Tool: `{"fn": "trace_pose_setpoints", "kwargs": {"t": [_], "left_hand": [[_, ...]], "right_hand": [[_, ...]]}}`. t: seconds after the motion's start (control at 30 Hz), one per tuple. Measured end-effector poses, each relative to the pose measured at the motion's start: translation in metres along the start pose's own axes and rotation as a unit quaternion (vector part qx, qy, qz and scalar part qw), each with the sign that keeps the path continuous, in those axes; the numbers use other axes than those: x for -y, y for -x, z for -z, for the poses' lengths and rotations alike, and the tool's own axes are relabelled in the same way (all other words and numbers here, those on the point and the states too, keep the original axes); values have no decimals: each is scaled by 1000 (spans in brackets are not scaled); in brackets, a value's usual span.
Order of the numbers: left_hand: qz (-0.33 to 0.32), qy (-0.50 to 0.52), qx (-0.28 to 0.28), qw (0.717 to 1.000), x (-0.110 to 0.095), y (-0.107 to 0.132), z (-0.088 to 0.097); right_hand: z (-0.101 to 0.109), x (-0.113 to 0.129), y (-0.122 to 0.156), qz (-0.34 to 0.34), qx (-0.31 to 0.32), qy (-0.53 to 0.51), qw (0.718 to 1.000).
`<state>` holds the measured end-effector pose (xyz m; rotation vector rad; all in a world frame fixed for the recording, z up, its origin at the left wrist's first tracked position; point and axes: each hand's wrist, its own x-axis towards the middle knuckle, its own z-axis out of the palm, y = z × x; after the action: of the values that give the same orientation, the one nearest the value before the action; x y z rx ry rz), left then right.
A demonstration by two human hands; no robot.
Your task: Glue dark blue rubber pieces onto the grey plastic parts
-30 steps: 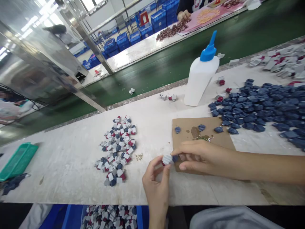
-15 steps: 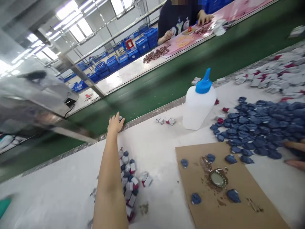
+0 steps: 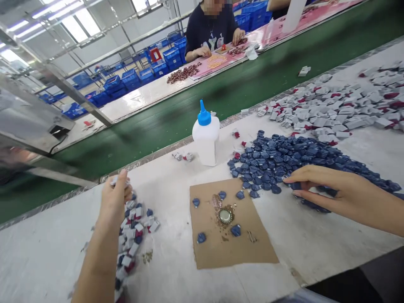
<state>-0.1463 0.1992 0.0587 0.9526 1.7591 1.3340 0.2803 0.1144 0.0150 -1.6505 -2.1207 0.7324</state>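
Ridged, lumpy dark-blue pieces (image 3: 303, 155) heap beside blocky grey pieces (image 3: 344, 105). The left hand's (image 3: 114, 193) grip closes on a pale-grey piece (image 3: 115, 180) at the mixed pile's (image 3: 132, 235) far end; the right hand's (image 3: 328, 187) grip is narrow around a blue piece (image 3: 296, 186), pinched or not I cannot tell. A crimped bottle cap (image 3: 225, 216) sits on cardboard (image 3: 210, 257); the white plastic bottle's (image 3: 205, 141) contents are hidden.

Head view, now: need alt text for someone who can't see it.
A person's left hand holds a grey piece at a mixed heap; the right hand is at a pile of blue pieces. Between them, a cardboard sheet bears five blue pieces and a bottle cap, with a blue-nozzled white bottle behind.
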Motion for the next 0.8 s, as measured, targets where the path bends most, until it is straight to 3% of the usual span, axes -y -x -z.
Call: {"fn": "trace_pose_setpoints", "kwargs": {"t": [0.1, 0.2, 0.37, 0.53, 0.67, 0.8], "left_hand": [[89, 91, 56, 990, 8, 76, -9], [152, 198, 95, 964, 21, 143, -22], [169, 289, 100, 937, 53, 214, -50], [221, 375, 54, 899, 77, 239, -63], [242, 368, 51, 896, 78, 238, -58], [257, 381, 18, 888, 75, 234, -52]], "right_hand": [[-10, 14, 1, 98, 5, -9, 995], [-32, 33, -1, 181, -32, -22, 983], [-64, 69, -6, 263, -66, -79, 959], [-81, 83, -21, 252, -6, -68, 965], [-92, 77, -36, 233, 39, -29, 971], [-94, 74, -48, 263, 62, -53, 961]]}}
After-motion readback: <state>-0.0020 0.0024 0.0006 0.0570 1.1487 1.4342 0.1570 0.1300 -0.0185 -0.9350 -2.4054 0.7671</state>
